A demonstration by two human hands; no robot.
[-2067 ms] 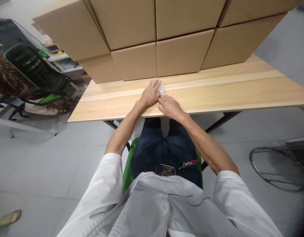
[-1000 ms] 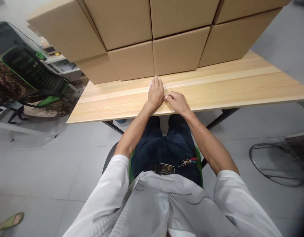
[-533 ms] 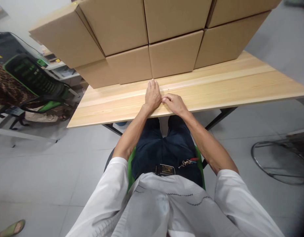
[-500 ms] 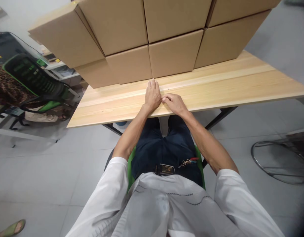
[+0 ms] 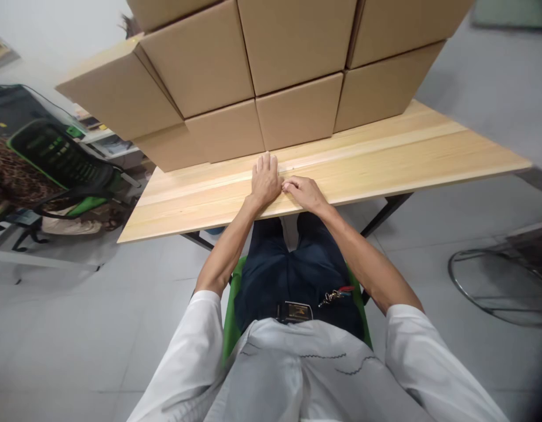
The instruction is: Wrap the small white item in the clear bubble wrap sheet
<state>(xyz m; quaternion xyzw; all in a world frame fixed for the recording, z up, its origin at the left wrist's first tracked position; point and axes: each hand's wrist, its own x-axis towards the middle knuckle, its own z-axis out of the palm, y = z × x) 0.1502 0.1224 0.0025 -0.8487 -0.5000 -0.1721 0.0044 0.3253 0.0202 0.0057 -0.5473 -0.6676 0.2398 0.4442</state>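
Note:
My left hand [image 5: 266, 179] lies palm down on the wooden table [image 5: 385, 158], its fingers stretched out toward the cardboard boxes [image 5: 227, 130]. The fingertips end close to the bottom edge of the lower row; whether they touch it I cannot tell. Right beside its thumb is my right hand [image 5: 304, 192], closed, with the fingers curled and the thumb and forefinger pressed together. What these fingers hold, if anything, is hidden. Both hands rest near the table's front edge.
Cardboard boxes [image 5: 297, 41] are stacked at least two high along the table's back. A black and green office chair [image 5: 46, 155] stands at left, with a person in patterned clothing behind it. A round metal-framed stool [image 5: 495, 287] is on the floor at right.
The view has tilted and shifted a little, so the boxes sit lower and more left in it. A sandalled foot at lower left has gone from view. My hands keep nearly the same pose.

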